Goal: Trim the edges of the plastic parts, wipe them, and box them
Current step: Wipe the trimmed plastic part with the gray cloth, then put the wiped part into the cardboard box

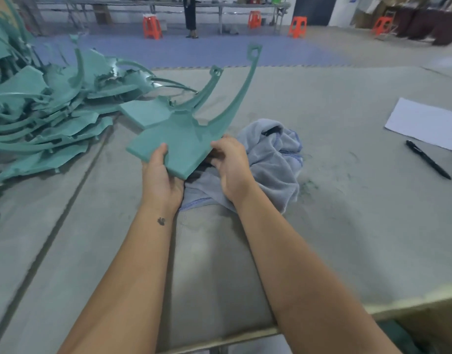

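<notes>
Gripping the green plastic part (pixel 179 139), left hand (pixel 159 175) and right hand (pixel 230 164) pinch its near edges.

The left third of the worktop (pixel 322 226) is blocked by a heap of green plastic parts (pixel 41 116), its curved prongs sticking up toward frame centre. A crumpled grey cloth (pixel 276 159) fills the middle, while a pen (pixel 428 159) and a paper sheet (pixel 429 123) lie at the right edge. Bare worktop lies between cloth and pen and across the lower frame.
</notes>
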The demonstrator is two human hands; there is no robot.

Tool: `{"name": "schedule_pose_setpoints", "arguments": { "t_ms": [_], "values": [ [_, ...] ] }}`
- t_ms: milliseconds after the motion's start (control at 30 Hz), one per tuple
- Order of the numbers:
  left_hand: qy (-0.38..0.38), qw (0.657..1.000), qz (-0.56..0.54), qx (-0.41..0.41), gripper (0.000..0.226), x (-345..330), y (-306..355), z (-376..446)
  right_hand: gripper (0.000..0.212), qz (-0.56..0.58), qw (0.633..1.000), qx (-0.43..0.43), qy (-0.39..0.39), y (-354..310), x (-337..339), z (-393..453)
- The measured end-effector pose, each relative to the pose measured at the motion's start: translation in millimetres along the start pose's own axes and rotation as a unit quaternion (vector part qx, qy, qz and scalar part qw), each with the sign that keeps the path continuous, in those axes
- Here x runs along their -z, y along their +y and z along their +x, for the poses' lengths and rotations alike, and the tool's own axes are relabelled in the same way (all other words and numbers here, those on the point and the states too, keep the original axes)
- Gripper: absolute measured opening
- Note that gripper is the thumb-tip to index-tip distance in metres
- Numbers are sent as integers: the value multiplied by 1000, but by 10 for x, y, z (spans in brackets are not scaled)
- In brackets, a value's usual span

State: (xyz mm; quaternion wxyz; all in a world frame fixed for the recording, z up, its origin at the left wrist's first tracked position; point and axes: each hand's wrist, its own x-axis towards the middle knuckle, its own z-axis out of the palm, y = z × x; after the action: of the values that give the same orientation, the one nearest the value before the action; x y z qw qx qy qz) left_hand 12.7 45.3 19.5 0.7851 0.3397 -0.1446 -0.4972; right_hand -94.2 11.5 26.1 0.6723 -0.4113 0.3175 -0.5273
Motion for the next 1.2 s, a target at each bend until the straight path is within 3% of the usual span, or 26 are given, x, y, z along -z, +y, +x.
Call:
{"name": "schedule_pose_setpoints", "arguments": {
  "t_ms": [167, 367, 500, 633, 733, 867, 967, 1033, 1200],
  "values": [
    [-37, 994, 95, -43, 32, -106, 32, -138, 13, -30, 999, -13, 40, -165, 157, -174],
    [-83, 991, 105, 17, 20, -512, -344, -568, 27, -15, 990, 50, 133, -503, 500, -483],
    [-112, 987, 91, 74, 32, -873, -815, -965, 28, -23, 966, 93, 240, -793, 928, -792],
    [-116, 986, 122, 23, 35, -1320, -1205, -1301, 22, -13, 935, 128, 332, -1029, 1535, -1217],
    [-148, 968, 200, 32, 28, -1615, -1508, -1605, 18, -23, 909, 155, 387, -1162, 2049, -1589],
    [-309, 892, 322, 66, 14, -1778, -1955, -2269, 23, 17, 841, 213, 497, -1263, 2829, -2285],
    [-454, 792, 405, 57, 11, -1682, -2253, -2732, 20, 2, 793, 213, 571, -1152, 3349, -2940],
    [-529, 729, 423, 98, 9, -1535, -2442, -2965, 17, -23, 774, 173, 609, -1008, 3572, -3321],
    [-545, 628, 512, 215, 5, -1098, -2829, -3220, 19, -48, 757, 54, 650, -490, 3904, -3877]
  ]
}}
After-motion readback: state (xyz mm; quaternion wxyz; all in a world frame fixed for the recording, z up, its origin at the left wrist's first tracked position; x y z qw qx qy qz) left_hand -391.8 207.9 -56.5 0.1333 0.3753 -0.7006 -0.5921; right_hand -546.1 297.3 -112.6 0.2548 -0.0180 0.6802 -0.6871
